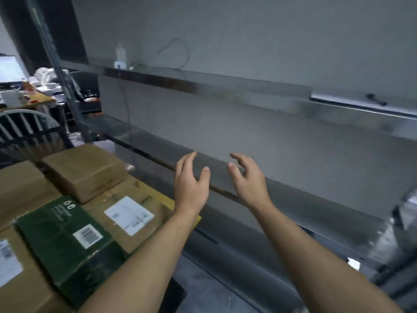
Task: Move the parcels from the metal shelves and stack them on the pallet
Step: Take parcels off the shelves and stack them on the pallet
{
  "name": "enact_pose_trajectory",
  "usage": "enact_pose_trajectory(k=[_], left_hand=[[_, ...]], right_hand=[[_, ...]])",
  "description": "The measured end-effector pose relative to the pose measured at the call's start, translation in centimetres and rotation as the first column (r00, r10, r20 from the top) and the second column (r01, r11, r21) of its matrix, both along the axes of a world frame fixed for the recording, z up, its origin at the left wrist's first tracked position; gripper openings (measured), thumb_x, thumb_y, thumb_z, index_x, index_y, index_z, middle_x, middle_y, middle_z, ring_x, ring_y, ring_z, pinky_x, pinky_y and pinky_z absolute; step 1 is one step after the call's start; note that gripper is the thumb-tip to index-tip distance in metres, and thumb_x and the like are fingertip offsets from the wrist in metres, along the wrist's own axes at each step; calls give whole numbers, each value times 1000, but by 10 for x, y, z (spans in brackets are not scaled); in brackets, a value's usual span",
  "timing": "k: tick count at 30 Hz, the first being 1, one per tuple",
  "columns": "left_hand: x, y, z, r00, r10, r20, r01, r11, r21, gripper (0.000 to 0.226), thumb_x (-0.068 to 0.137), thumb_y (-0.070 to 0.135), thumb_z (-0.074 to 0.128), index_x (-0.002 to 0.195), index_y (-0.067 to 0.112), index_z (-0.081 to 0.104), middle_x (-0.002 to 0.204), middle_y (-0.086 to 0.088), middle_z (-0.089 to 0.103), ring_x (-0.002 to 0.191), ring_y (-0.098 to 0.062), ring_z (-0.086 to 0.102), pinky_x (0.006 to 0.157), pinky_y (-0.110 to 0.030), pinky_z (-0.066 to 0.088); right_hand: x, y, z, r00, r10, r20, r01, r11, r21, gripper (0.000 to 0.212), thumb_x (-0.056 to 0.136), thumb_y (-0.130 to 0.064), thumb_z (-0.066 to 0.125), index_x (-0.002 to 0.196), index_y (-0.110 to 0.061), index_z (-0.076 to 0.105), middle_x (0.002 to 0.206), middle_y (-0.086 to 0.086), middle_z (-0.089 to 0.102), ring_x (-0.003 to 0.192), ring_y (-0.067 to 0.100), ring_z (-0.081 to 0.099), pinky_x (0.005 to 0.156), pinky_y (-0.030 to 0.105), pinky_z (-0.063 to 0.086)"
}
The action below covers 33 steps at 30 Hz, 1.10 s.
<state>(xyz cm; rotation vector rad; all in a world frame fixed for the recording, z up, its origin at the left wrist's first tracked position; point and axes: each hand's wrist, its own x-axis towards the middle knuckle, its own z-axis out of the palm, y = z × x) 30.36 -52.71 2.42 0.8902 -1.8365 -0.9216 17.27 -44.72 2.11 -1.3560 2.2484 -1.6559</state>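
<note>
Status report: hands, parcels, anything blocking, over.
Left hand and right hand open, holding nothing, raised before the metal shelf. Brown parcels and green parcel stacked at left. Nothing between hands and shelf.

Bare left hand and bare right hand on bare forearms; fingernails short and plain, wrists uncovered.

Dim, motion-blurred, wide-angle edge distortion

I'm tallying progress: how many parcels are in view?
5: back brown box, left brown box, green parcel in the middle, labelled brown box right of it, bottom-left box. Others may lie hidden beneath.
</note>
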Motion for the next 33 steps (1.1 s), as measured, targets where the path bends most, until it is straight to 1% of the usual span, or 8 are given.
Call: enact_pose_trajectory(k=[4,8,13,19,23,26,29,33], left_hand=[[-60,77,-1,986,-167,5,167,986,7,47,99,24,59,145,16,50,150,-1,42,139,-18,41,114,-30,32],[-109,157,-1,942,-334,5,334,942,-4,47,99,25,59,145,18,49,149,0,43,139,-15,40,113,-26,30],[-155,251,-3,868,-497,14,497,868,-8,48,99,23,60,145,17,50,147,0,45,138,-13,41,106,-16,25],[-191,354,-7,734,-679,27,679,734,-19,47,98,19,61,144,16,51,145,0,47,136,-12,43,108,-15,25],[-216,415,-11,628,-777,37,778,628,-12,48,98,20,61,145,16,51,145,0,48,135,-13,44,114,-25,30],[-234,463,-16,538,-842,52,843,538,-7,48,97,20,62,144,16,51,144,-1,49,135,-14,45,113,-24,31],[-253,509,-24,439,-897,47,898,440,14,48,96,18,63,144,16,51,144,-2,50,135,-15,47,115,-29,33],[-285,565,-37,335,-941,50,940,337,47,50,96,18,63,145,16,50,144,-1,50,133,-13,47,109,-18,29]], right_hand=[[-41,98,-3,986,-161,34,161,987,5,31,101,-26,57,131,-21,63,123,-15,55,121,4,52,106,30,42],[-71,192,-5,944,-323,60,324,946,5,31,101,-28,57,131,-22,63,126,-12,57,123,9,54,108,39,44],[-89,306,-10,868,-486,98,488,873,12,32,101,-30,56,132,-22,61,131,-7,59,122,10,54,107,36,44],[-105,421,-27,721,-677,144,686,728,-12,30,100,-26,60,129,-18,64,127,-4,63,119,11,58,107,39,46],[-105,489,-38,600,-777,192,793,609,-15,29,100,-25,60,128,-18,65,126,-3,63,118,11,59,105,40,47],[-106,537,-43,508,-839,195,856,516,-8,28,99,-25,60,126,-20,65,124,-4,62,117,13,59,105,41,47],[-108,583,-45,416,-887,202,904,427,14,28,100,-26,59,127,-22,64,123,-9,59,117,9,57,106,38,46],[-120,638,-48,309,-927,210,947,321,26,30,100,-29,58,129,-22,64,127,-7,61,119,9,56,107,39,46]])
